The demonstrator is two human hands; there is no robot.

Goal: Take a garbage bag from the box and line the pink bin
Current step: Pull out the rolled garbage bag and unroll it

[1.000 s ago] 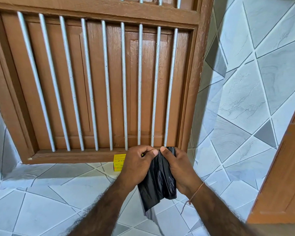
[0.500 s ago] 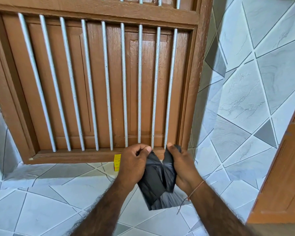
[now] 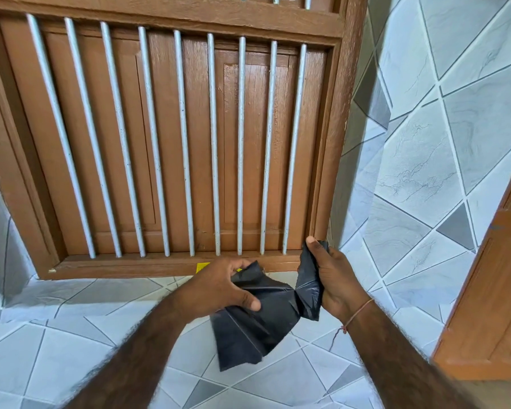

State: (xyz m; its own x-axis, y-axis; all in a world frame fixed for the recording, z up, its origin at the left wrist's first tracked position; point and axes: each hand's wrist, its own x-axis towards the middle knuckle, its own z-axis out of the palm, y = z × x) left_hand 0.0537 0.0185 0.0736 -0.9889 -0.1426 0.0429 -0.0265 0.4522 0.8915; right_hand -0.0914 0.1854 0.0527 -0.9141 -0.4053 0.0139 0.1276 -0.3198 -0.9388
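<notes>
A black garbage bag (image 3: 263,317), creased and partly unfolded, hangs between my two hands in front of me. My left hand (image 3: 222,287) pinches its left edge between thumb and fingers. My right hand (image 3: 332,278) grips the bag's right edge, thumb up, a thin thread around the wrist. A small yellow box (image 3: 202,267) shows only as a sliver behind my left hand, on the ledge below the window. The pink bin is not in view.
A brown wooden window frame (image 3: 328,143) with several white vertical bars (image 3: 183,143) fills the wall ahead. Grey and white patterned tiles (image 3: 419,160) cover the ledge and the right wall. An orange-brown wooden panel (image 3: 490,305) stands at the right edge.
My hands have drawn apart, left going left and right going right, and the bunched bag has spread open between them. The view has tilted slightly.
</notes>
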